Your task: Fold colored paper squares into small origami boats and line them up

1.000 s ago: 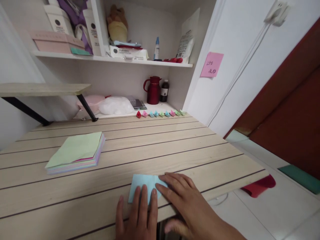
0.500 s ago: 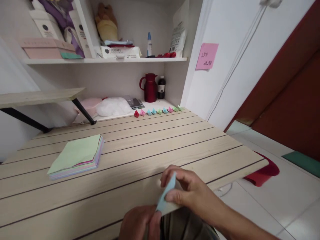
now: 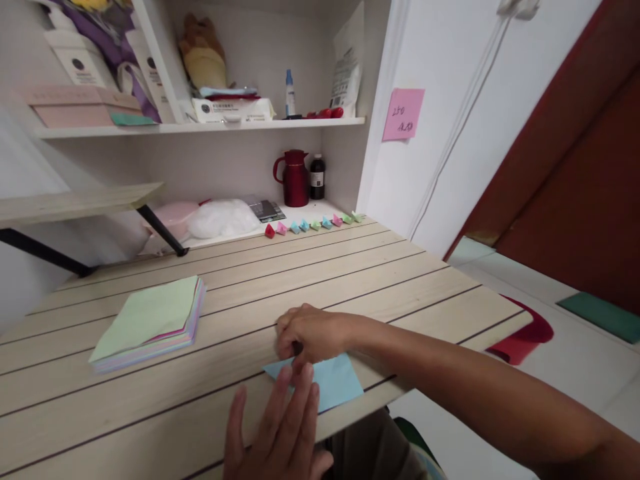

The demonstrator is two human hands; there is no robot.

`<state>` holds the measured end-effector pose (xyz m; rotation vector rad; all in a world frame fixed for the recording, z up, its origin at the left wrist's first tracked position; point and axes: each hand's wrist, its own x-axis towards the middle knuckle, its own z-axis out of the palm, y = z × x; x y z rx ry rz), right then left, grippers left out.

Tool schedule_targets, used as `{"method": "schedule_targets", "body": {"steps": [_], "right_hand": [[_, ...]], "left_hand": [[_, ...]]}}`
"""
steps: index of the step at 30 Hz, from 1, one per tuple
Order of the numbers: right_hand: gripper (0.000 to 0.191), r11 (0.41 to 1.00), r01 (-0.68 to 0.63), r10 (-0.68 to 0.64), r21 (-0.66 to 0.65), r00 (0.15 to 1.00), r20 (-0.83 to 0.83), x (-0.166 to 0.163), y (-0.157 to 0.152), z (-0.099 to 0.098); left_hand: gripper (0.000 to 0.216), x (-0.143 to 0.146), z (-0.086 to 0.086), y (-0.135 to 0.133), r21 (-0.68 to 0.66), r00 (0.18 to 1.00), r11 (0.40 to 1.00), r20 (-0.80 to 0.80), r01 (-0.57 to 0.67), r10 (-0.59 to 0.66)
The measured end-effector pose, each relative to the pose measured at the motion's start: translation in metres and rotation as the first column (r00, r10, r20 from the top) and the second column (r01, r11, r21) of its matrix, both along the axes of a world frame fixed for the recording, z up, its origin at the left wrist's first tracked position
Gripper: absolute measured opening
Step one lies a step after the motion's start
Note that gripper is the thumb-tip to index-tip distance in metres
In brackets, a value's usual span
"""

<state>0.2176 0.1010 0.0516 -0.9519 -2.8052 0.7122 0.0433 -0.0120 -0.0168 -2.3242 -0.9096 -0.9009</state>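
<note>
A light blue sheet of paper (image 3: 336, 381) lies on the near edge of the wooden table, flat, with a pointed corner toward the left. My right hand (image 3: 317, 335) reaches across from the right, its fingers curled down at the paper's upper left side; its fingertips are partly hidden. Below it my left hand (image 3: 280, 430) is spread, fingers stretched out, with the fingertips over the paper's left part. Left of the hands sits a thick stack of coloured paper (image 3: 150, 320), pale green on top.
Along the table's (image 3: 400, 287) back edge stands a row of several small folded paper pieces (image 3: 315, 226). Behind them are a red jug (image 3: 296, 180) and a dark bottle (image 3: 317, 179). A raised wooden shelf (image 3: 80, 200) on black legs stands at the left.
The blue paper, held upright at the table edge before, now lies flat on the table. My right hand has moved forward and left; my left hand has opened out.
</note>
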Motion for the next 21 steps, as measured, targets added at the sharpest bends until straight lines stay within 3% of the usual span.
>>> {"method": "schedule_targets", "body": {"steps": [3, 7, 9, 12, 15, 21], "right_hand": [[0.014, 1.000, 0.023, -0.023, 0.006, 0.997, -0.078, 0.007, -0.004, -0.006], [0.060, 0.983, 0.095, -0.144, -0.160, 0.935, -0.326, 0.029, -0.014, 0.003], [0.068, 0.974, 0.141, -0.200, -0.175, 0.900, -0.386, 0.042, -0.026, 0.009], [0.081, 0.995, 0.093, -0.101, -0.042, 0.945, -0.311, 0.058, -0.055, 0.006], [0.097, 0.987, 0.091, -0.069, 0.131, 0.984, -0.164, 0.067, -0.081, -0.008], [0.089, 0.971, 0.084, -0.076, 0.222, 0.996, -0.046, 0.068, -0.092, -0.021]], "left_hand": [[0.055, -0.004, -0.016, 0.004, -0.093, 0.998, 0.996, -0.065, 0.009, -0.015], [0.041, -0.004, -0.036, -0.005, -0.131, 0.988, 0.982, -0.093, -0.133, 0.121], [0.042, 0.000, -0.042, -0.009, -0.132, 0.979, 0.972, -0.079, -0.196, 0.187], [0.049, 0.008, -0.046, -0.012, -0.109, 0.969, 0.963, -0.033, -0.247, 0.245], [0.053, 0.014, -0.047, -0.011, -0.103, 0.961, 0.956, -0.002, -0.276, 0.278], [0.053, 0.016, -0.047, -0.014, -0.076, 0.952, 0.949, 0.006, -0.306, 0.307]]}}
